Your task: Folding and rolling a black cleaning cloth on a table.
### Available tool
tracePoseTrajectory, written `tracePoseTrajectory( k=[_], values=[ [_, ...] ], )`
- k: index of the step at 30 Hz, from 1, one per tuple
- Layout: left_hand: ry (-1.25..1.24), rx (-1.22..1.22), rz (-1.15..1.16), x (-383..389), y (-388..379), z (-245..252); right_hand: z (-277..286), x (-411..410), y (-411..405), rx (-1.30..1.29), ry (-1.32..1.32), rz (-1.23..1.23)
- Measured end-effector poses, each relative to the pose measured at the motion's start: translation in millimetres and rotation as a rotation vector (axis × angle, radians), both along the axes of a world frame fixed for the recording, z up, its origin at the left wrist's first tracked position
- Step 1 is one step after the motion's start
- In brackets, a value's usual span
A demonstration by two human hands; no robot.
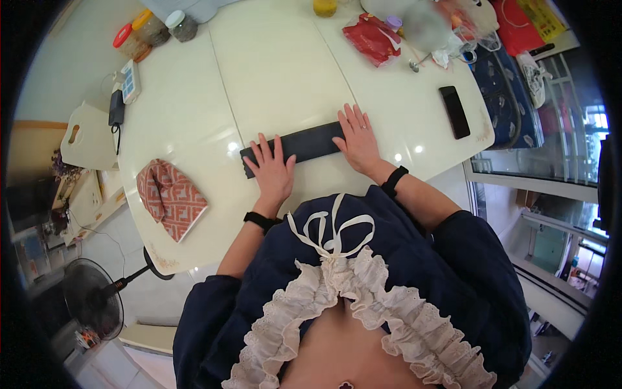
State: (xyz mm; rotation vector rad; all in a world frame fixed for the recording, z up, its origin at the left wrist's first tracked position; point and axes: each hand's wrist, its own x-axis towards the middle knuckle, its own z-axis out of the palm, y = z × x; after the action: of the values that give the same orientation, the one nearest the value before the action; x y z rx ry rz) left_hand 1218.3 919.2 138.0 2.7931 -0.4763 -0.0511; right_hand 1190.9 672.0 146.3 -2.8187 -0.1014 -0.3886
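A flat, dark strip, probably a folded plastic bag, lies slantwise on the white table before me. Its left end has a jagged edge. My left hand rests palm down over the strip near that end, fingers spread. On the other end lies my right hand, also palm down, with a ring on one finger and the thumb held out. It covers the strip's right end. Neither hand grips anything. Both wrists wear black bands.
A folded red-and-beige patterned cloth lies at the left, and a black phone at the right. Beyond are a red packet, lidded jars and a power strip. A fan stands off the table's left corner.
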Motion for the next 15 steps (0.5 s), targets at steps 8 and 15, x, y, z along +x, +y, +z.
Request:
tracePoseTrajectory(
  k=[8,15],
  values=[
    [-0.007,0.050,-0.058,6.5,-1.2,-4.7,-3.2,2.3,-5.8,-0.128,0.281,0.087],
    [-0.100,-0.013,-0.016,11.3,22.7,-5.9,3.3,5.7,11.9,-0.205,0.229,0.285]
  ],
)
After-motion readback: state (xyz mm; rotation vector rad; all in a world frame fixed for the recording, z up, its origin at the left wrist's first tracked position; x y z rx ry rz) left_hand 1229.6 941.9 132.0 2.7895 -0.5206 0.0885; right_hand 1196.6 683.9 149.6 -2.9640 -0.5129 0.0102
